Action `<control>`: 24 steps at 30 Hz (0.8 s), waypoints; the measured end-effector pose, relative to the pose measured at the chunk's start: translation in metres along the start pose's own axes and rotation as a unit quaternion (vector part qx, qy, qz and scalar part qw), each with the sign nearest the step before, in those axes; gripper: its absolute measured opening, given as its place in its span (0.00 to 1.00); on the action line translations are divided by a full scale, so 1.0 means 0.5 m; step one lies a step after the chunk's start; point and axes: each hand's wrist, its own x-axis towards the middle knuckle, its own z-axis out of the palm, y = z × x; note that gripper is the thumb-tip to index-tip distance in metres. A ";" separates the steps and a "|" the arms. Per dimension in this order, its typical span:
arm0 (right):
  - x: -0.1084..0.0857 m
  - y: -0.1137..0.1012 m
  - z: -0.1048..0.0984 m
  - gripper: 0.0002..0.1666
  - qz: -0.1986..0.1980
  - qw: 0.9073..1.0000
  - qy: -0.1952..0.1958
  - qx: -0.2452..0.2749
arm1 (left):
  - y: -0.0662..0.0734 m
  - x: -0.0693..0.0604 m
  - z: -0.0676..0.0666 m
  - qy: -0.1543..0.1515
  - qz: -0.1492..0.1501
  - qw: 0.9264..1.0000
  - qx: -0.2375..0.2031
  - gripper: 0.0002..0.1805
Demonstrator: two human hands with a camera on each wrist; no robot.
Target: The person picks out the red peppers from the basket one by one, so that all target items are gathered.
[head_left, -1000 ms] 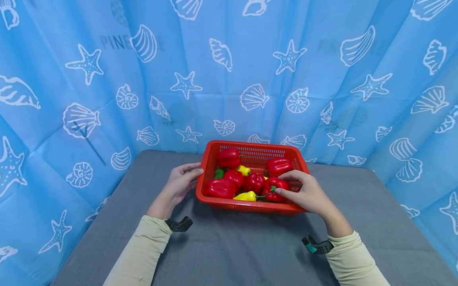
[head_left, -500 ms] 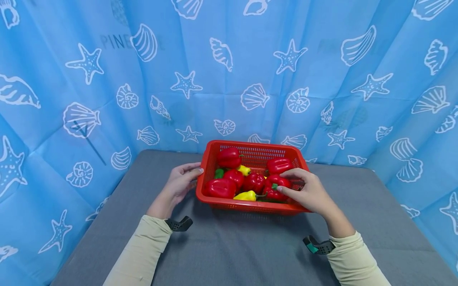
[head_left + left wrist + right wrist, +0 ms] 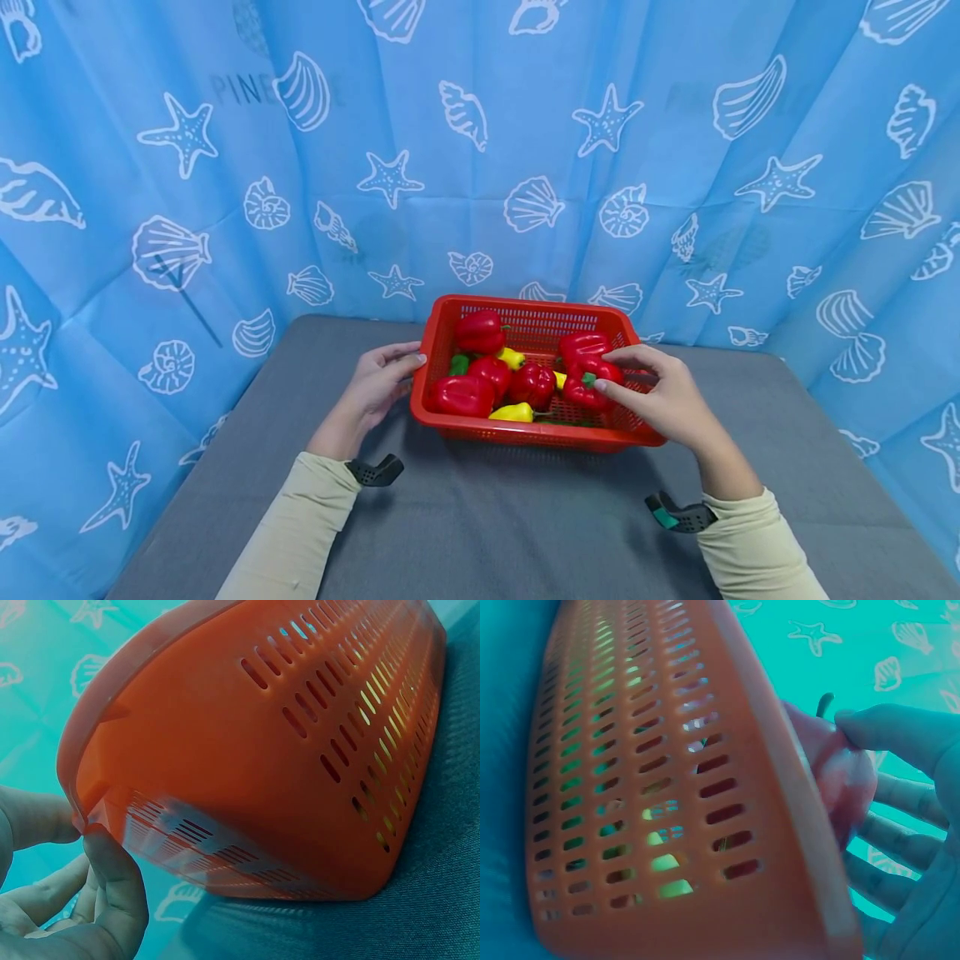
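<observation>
In the head view a red plastic basket holds several red and yellow peppers. My left hand pinches its left rim between thumb and forefinger, which the left wrist view shows close up. Over the basket's right end, my right hand grips a red bell pepper with a green stem, thumb on the near side and fingers on the far side. In the right wrist view that bell pepper shows above the basket rim. Another red bell pepper lies just behind it.
Yellow peppers and a bit of green show among the red bell peppers on the basket's left side. The basket stands on a grey cloth-covered table. A blue curtain with shell prints hangs behind.
My right hand has moved a little to the right and up with the red bell pepper, uncovering more of a yellow pepper and the basket's floor. My left hand has stayed on the rim.
</observation>
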 end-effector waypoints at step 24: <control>-0.017 0.011 -0.073 0.29 0.013 0.997 0.073 -0.005 | 0.000 -0.002 0.001 -0.001 0.006 1.000 -0.003 0.27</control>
